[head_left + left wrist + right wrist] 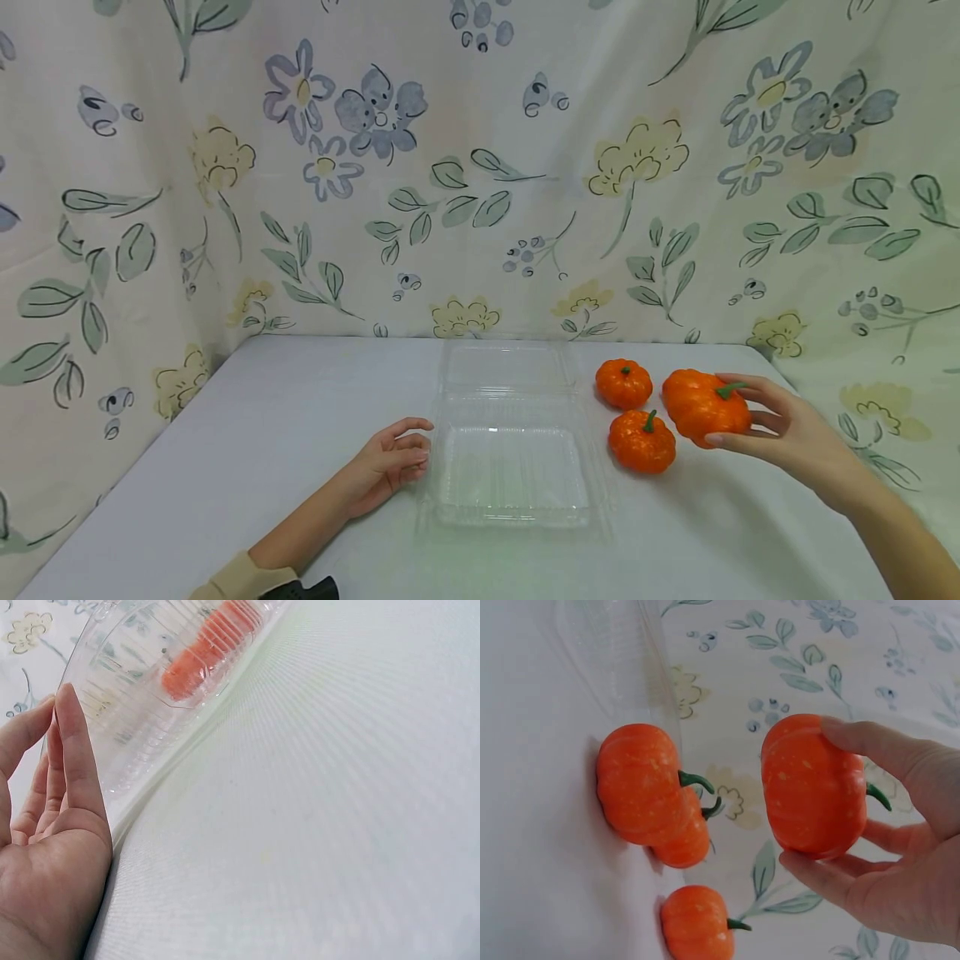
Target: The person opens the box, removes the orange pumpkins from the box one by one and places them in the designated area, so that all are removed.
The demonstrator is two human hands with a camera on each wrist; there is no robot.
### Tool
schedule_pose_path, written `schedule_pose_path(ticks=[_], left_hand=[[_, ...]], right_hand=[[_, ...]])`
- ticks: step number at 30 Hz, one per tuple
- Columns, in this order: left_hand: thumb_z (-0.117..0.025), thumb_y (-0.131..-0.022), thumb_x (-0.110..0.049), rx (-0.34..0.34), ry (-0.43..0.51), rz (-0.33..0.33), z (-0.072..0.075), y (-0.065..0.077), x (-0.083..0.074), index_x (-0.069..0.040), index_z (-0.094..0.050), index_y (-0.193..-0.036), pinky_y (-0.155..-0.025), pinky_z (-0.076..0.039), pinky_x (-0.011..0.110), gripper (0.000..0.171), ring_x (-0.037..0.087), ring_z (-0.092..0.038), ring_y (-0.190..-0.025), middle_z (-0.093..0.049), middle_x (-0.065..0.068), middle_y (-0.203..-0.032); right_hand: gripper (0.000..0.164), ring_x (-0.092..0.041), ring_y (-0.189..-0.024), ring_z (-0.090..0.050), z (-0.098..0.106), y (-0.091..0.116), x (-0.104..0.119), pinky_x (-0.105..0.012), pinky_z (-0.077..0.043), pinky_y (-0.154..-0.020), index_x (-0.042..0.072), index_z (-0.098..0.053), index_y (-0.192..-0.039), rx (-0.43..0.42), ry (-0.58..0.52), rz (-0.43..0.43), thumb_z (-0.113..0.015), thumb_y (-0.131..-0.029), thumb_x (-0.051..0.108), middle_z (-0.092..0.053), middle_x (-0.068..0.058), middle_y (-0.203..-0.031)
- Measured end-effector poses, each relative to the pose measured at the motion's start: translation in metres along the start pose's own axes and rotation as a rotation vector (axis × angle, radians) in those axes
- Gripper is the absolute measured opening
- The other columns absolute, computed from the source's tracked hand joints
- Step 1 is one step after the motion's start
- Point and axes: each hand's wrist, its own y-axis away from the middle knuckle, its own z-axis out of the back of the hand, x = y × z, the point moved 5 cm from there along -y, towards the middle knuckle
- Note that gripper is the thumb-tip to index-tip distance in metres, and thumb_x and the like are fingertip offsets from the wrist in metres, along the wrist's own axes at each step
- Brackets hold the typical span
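Observation:
My right hand point(787, 429) holds an orange toy pumpkin point(705, 408) with a green stem above the table, thumb on one side and fingers on the other, as the right wrist view also shows. Two more pumpkins, a far one point(623, 383) and a nearer one point(642, 442), sit on the table left of it. In the right wrist view a third pumpkin point(697, 922) rests there too, hidden in the head view. A clear plastic clamshell container point(513, 517) lies with its lid raised or folded back. At its left edge my left hand point(393, 467) pinches the rim between thumb and fingertips.
The white table point(315, 383) carries the container at its middle and the pumpkins to the right. Behind and at both sides hangs a floral curtain point(465, 275). A beige sleeve point(243, 579) and a black strap are at the left forearm.

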Motion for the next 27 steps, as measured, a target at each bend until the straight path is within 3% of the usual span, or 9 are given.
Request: schedule_pose_path(ticks=[13, 22, 27], left_hand=[[-0.053, -0.104, 0.007, 0.011, 0.005, 0.001, -0.002, -0.001, 0.000, -0.015, -0.055, -0.130, -0.079, -0.059, 0.016, 0.034, 0.003, -0.068, -0.086, -0.068, -0.008, -0.100], [-0.054, -0.104, 0.007, 0.004, 0.003, 0.001, -0.002, 0.000, 0.000, -0.015, -0.056, -0.130, -0.079, -0.059, 0.017, 0.034, 0.004, -0.067, -0.086, -0.068, -0.008, -0.100], [-0.054, -0.104, 0.006, -0.002, 0.004, 0.005, -0.001, 0.001, -0.001, -0.015, -0.056, -0.129, -0.079, -0.059, 0.017, 0.033, 0.004, -0.068, -0.087, -0.068, -0.007, -0.100]], right_hand=[[0.066, 0.015, -0.102, -0.056, 0.010, 0.005, -0.008, -0.021, -0.057, -0.078, 0.022, -0.043, -0.156, -0.007, -0.010, -0.004, -0.076, -0.099, 0.020, -0.039, -0.022, -0.153], [0.068, 0.017, -0.102, -0.053, 0.012, 0.004, -0.010, -0.021, -0.056, -0.078, 0.020, -0.041, -0.158, -0.013, 0.010, -0.015, -0.076, -0.099, 0.022, -0.039, -0.022, -0.155], [0.069, 0.010, -0.105, -0.056, 0.013, 0.002, -0.012, -0.022, -0.057, -0.078, 0.016, -0.041, -0.158, -0.018, 0.023, -0.018, -0.076, -0.099, 0.024, -0.040, -0.024, -0.155]])
